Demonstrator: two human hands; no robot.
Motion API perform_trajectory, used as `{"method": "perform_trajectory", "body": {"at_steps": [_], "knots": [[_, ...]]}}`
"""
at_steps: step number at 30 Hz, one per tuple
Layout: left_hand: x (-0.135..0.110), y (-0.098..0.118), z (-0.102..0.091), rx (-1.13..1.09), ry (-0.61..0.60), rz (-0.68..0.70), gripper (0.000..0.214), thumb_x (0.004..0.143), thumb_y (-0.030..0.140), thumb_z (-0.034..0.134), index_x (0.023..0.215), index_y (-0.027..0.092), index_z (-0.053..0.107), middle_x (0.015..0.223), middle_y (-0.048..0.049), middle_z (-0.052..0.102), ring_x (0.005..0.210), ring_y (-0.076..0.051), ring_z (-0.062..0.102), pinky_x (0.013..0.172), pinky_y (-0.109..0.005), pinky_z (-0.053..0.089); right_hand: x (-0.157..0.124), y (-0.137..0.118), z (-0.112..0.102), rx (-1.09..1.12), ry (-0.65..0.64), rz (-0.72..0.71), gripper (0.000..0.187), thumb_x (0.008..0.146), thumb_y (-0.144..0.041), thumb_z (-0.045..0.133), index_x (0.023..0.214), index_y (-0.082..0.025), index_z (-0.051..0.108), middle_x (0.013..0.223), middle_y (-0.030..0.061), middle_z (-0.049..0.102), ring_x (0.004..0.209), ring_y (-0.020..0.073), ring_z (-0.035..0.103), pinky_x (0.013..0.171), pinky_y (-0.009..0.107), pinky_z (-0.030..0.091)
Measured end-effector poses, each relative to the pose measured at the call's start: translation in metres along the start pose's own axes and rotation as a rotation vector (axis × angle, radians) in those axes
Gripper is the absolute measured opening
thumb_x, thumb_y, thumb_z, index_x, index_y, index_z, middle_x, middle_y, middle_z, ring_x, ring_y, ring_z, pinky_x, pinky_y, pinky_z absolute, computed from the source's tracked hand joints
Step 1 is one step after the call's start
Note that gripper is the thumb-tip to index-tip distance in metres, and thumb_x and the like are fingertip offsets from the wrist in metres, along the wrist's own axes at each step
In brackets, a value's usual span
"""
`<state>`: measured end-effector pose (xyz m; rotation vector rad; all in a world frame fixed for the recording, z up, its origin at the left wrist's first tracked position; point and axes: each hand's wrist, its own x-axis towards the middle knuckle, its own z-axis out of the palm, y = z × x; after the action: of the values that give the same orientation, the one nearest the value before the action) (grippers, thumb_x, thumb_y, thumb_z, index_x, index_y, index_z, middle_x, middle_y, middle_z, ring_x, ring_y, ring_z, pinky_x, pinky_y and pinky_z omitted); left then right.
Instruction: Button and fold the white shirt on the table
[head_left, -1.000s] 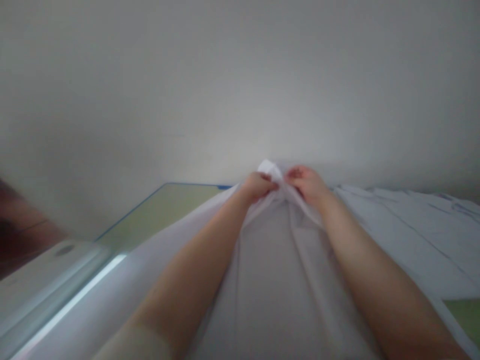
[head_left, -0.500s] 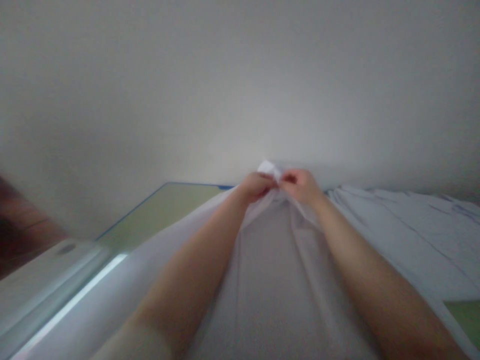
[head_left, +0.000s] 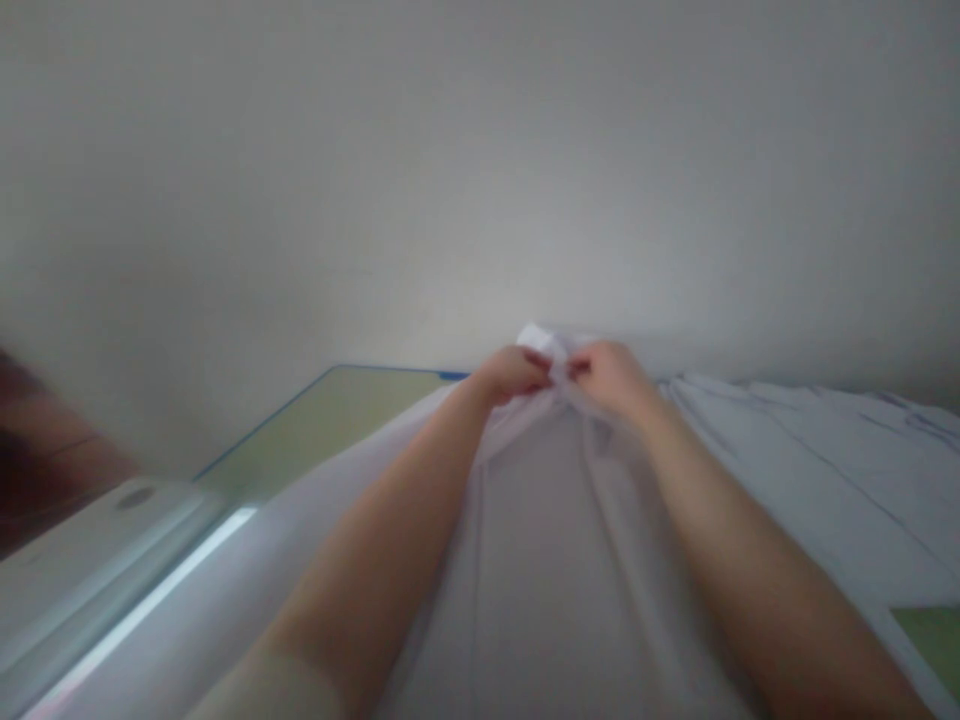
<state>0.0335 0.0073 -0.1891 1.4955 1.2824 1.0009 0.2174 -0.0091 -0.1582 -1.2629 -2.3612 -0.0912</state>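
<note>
Since a second ago my right hand (head_left: 611, 375) has closed in on my left hand (head_left: 514, 372), knuckles almost meeting | both sets of fingers curled tight, pinching one bunched peak of the white cloth (head_left: 555, 560) | cloth runs from that peak toward me between my forearms, spread over the green table (head_left: 330, 420)

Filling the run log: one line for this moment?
left hand: pinching white cloth | right hand: pinching white cloth | underneath: green mat
</note>
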Motion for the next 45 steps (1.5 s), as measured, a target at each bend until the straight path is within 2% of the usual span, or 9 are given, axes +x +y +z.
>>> {"method": "perform_trajectory", "body": {"at_steps": [4, 8, 15, 20, 24, 30, 37, 40, 45], "knots": [[-0.002, 0.002, 0.000, 0.032, -0.005, -0.002, 0.034, 0.056, 0.010, 0.075, 0.089, 0.014, 0.068, 0.068, -0.0019, 0.065, 0.055, -0.011, 0.058, 0.054, -0.022, 0.045, 0.001, 0.005, -0.003, 0.080, 0.086, 0.107, 0.017, 0.074, -0.034, 0.066, 0.077, -0.019, 0.074, 0.073, 0.0053, 0.069, 0.064, 0.0152, 0.058, 0.059, 0.024, 0.037], [-0.007, 0.009, -0.002, 0.109, -0.007, 0.036, 0.020, 0.058, 0.016, 0.075, 0.077, 0.014, 0.068, 0.064, -0.0032, 0.064, 0.054, -0.012, 0.057, 0.052, -0.022, 0.045, 0.003, -0.001, 0.004, 0.150, 0.112, 0.080, 0.026, 0.075, -0.040, 0.066, 0.069, -0.016, 0.072, 0.064, 0.0055, 0.066, 0.055, 0.0129, 0.054, 0.055, 0.023, 0.034], [-0.012, 0.016, -0.011, 0.123, -0.006, 0.048, 0.017, 0.055, 0.008, 0.073, 0.070, 0.013, 0.066, 0.061, -0.0030, 0.062, 0.052, -0.012, 0.057, 0.053, -0.024, 0.046, 0.001, -0.011, 0.011, 0.360, -0.074, 0.120, 0.013, 0.073, -0.027, 0.066, 0.073, -0.015, 0.072, 0.068, 0.0026, 0.068, 0.059, 0.0121, 0.058, 0.056, 0.021, 0.037], [-0.013, 0.014, -0.015, 0.098, -0.026, 0.055, 0.016, 0.055, 0.006, 0.072, 0.068, 0.013, 0.065, 0.061, -0.0022, 0.062, 0.052, -0.011, 0.057, 0.055, -0.024, 0.047, 0.003, -0.012, 0.015, 0.402, 0.028, 0.207, 0.016, 0.073, -0.024, 0.065, 0.082, -0.013, 0.073, 0.073, 0.0038, 0.069, 0.065, 0.0138, 0.061, 0.060, 0.022, 0.040], [-0.013, 0.014, -0.017, 0.070, -0.040, 0.054, 0.015, 0.056, 0.007, 0.073, 0.066, 0.013, 0.064, 0.060, -0.0015, 0.061, 0.053, -0.011, 0.057, 0.056, -0.025, 0.048, 0.004, -0.012, 0.017, 0.433, 0.070, 0.197, 0.019, 0.072, -0.023, 0.065, 0.086, -0.013, 0.073, 0.078, 0.0052, 0.070, 0.069, 0.0152, 0.063, 0.064, 0.023, 0.044], [-0.011, 0.015, -0.018, 0.075, 0.011, 0.051, 0.018, 0.054, 0.010, 0.075, 0.067, 0.014, 0.064, 0.059, -0.0023, 0.062, 0.054, -0.013, 0.059, 0.056, -0.026, 0.048, 0.004, -0.010, 0.017, 0.477, 0.031, 0.103, 0.030, 0.065, -0.012, 0.065, 0.094, -0.015, 0.074, 0.087, 0.0048, 0.072, 0.076, 0.0170, 0.066, 0.069, 0.024, 0.048], [-0.008, 0.013, -0.021, 0.102, 0.047, 0.036, 0.018, 0.054, 0.011, 0.076, 0.068, 0.014, 0.065, 0.059, -0.0028, 0.062, 0.055, -0.013, 0.060, 0.057, -0.025, 0.048, 0.004, -0.006, 0.011, 0.581, -0.037, -0.044, 0.034, 0.074, -0.010, 0.051, 0.097, -0.019, 0.074, 0.093, 0.0022, 0.072, 0.081, 0.0158, 0.067, 0.075, 0.025, 0.050], [-0.010, 0.014, -0.020, 0.092, 0.047, 0.047, 0.016, 0.055, 0.009, 0.075, 0.067, 0.013, 0.064, 0.060, -0.0030, 0.062, 0.054, -0.013, 0.059, 0.057, -0.025, 0.049, 0.004, -0.005, 0.012, 0.624, -0.044, -0.023, 0.033, 0.075, -0.011, 0.051, 0.098, -0.018, 0.074, 0.091, 0.0027, 0.072, 0.080, 0.0155, 0.067, 0.075, 0.025, 0.050], [-0.013, 0.018, -0.016, 0.120, 0.021, 0.073, 0.015, 0.055, 0.006, 0.072, 0.066, 0.013, 0.066, 0.059, -0.0030, 0.062, 0.053, -0.013, 0.059, 0.056, -0.025, 0.049, 0.003, -0.005, 0.021, 0.507, 0.074, 0.080, 0.025, 0.072, -0.024, 0.067, 0.094, -0.018, 0.075, 0.088, 0.0059, 0.073, 0.079, 0.0188, 0.068, 0.075, 0.028, 0.051]]}}
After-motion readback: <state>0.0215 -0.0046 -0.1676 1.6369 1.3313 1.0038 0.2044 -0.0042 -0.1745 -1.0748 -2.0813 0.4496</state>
